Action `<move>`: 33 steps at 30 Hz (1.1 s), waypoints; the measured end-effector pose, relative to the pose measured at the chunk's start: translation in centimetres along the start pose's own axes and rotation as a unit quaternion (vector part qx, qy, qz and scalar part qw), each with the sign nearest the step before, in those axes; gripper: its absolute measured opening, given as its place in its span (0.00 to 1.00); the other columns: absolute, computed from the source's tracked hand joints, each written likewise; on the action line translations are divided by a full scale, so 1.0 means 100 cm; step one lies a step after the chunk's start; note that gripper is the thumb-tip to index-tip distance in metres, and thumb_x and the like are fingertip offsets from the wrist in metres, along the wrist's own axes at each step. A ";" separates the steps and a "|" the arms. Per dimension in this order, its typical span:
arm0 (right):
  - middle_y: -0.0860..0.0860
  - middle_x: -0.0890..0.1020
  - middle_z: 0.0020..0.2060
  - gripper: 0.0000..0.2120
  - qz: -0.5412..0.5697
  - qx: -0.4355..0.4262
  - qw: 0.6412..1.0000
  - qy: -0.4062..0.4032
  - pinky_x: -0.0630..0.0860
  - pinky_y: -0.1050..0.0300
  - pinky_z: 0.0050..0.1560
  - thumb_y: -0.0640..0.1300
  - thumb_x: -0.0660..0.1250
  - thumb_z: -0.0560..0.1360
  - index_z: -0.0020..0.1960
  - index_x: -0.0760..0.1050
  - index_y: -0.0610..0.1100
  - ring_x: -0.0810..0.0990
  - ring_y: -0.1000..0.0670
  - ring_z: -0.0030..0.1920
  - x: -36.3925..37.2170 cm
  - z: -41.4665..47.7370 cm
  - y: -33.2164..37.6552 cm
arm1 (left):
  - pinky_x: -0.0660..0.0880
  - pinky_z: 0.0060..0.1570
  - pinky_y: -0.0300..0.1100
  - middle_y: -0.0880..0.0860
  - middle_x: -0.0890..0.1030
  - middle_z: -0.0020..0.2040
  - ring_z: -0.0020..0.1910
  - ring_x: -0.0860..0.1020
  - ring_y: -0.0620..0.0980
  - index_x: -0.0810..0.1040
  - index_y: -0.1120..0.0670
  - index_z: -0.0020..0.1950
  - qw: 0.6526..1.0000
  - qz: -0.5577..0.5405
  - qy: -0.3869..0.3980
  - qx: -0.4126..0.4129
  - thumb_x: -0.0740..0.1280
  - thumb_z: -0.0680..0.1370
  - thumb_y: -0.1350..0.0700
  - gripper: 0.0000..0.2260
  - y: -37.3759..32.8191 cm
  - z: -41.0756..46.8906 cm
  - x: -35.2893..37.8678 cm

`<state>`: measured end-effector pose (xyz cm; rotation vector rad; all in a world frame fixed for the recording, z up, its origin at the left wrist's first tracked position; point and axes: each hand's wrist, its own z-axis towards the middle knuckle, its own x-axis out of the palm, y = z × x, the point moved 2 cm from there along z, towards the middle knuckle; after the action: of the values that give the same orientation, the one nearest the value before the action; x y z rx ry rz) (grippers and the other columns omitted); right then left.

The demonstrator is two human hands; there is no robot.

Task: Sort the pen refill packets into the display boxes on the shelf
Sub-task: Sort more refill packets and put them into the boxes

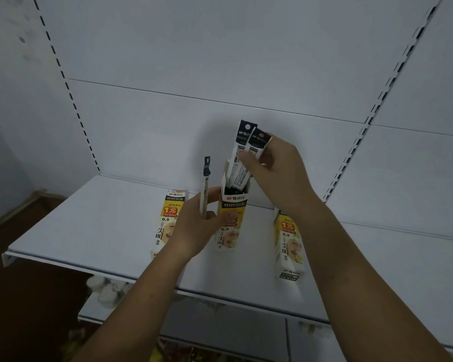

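Hiding part of the left display box point(168, 223), the left hand point(194, 227) pinches a single refill packet point(205, 189) upright beside the middle display box point(230, 223). The right forearm covers the top of the right display box point(289, 244). The boxes read "M&G", "1元" and "0.5"; the finer print is illegible. The right hand point(275, 173) grips two packets point(242, 150), their lower ends inside the middle box on the shelf point(89, 226).
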<state>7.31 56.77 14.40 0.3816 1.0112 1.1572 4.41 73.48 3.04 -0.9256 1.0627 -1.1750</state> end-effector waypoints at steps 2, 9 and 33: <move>0.49 0.86 0.45 0.04 0.008 0.000 1.000 -0.017 0.84 0.41 0.47 0.45 0.71 0.81 0.56 0.82 0.50 0.86 0.47 0.45 -0.005 0.002 0.000 | 0.77 0.35 0.33 0.34 0.85 0.56 0.30 0.80 0.44 0.78 0.37 0.60 1.000 0.001 0.000 0.000 0.76 0.77 0.58 0.19 0.000 0.000 0.000; 0.54 0.86 0.45 0.04 0.036 -0.050 0.996 -0.062 0.84 0.46 0.46 0.44 0.70 0.82 0.55 0.79 0.52 0.86 0.50 0.46 -0.020 0.005 0.013 | 0.78 0.35 0.34 0.32 0.84 0.55 0.31 0.80 0.47 0.77 0.35 0.60 1.000 -0.001 0.002 -0.001 0.77 0.77 0.59 0.21 0.000 0.000 0.000; 0.58 0.86 0.48 0.10 0.045 -0.040 0.996 0.059 0.83 0.61 0.43 0.40 0.72 0.80 0.58 0.80 0.51 0.86 0.53 0.46 -0.015 0.016 0.004 | 0.77 0.34 0.32 0.30 0.84 0.53 0.29 0.79 0.41 0.78 0.37 0.59 1.000 -0.002 0.001 -0.007 0.76 0.77 0.59 0.20 -0.001 0.000 0.001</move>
<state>8.35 55.92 16.21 0.3001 1.0560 1.3089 4.40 73.39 3.07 -0.9371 1.0730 -1.1738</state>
